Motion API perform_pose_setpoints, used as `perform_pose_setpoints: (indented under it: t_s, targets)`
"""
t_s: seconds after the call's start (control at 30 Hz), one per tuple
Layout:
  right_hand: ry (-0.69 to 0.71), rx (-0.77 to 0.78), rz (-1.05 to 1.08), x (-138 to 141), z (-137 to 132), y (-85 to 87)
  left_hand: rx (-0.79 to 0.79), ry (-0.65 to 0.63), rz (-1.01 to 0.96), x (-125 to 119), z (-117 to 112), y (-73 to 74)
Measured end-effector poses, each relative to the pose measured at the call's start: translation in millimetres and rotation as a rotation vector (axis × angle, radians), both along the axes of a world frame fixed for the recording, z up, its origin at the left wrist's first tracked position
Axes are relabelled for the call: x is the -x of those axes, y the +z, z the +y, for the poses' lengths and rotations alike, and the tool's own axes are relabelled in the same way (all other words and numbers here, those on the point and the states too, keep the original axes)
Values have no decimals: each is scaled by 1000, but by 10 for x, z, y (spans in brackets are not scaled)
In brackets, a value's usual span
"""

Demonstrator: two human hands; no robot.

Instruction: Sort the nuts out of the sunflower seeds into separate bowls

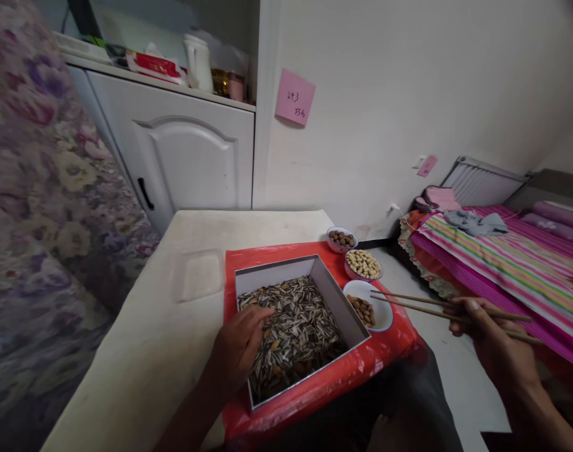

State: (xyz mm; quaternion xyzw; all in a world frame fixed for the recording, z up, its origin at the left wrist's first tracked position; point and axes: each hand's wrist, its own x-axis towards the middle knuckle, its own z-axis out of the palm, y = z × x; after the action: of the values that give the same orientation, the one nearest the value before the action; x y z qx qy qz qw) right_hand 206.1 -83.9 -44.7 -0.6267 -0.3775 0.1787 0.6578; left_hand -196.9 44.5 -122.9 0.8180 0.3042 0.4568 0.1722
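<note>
A grey box (336,295) full of striped sunflower seeds (300,320) mixed with a few nuts sits on a red sheet (315,389) on the table. My left hand (239,345) rests in the seeds at the box's left side, fingers curled down into them. My right hand (489,333) holds a pair of wooden chopsticks (423,304), whose tips hover over a white bowl (383,317) holding several brown almonds (362,309). Behind it stand a bowl of pale peanuts (363,263) and a bowl of small brown nuts (342,238).
The pale table (164,339) carries a clear plastic lid (199,275) left of the box. A white cabinet (187,157) and a wall with a pink note (294,97) stand behind. A bed with striped cover (507,263) lies right; floral curtain (36,207) hangs left.
</note>
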Motion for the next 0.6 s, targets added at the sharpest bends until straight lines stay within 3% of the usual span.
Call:
perform_pose_setpoints:
  t_s: [0.2, 0.47, 0.6]
  targets:
    - [206, -75, 49, 275, 167, -57, 24, -19, -24, -6, -9, -7]
    - [752, 252, 19, 1212, 414, -177, 54, -27, -16, -7, -26, -13]
    - [834, 331, -30, 1416, 454, -242, 61, -31, -25, -10, -29, 7]
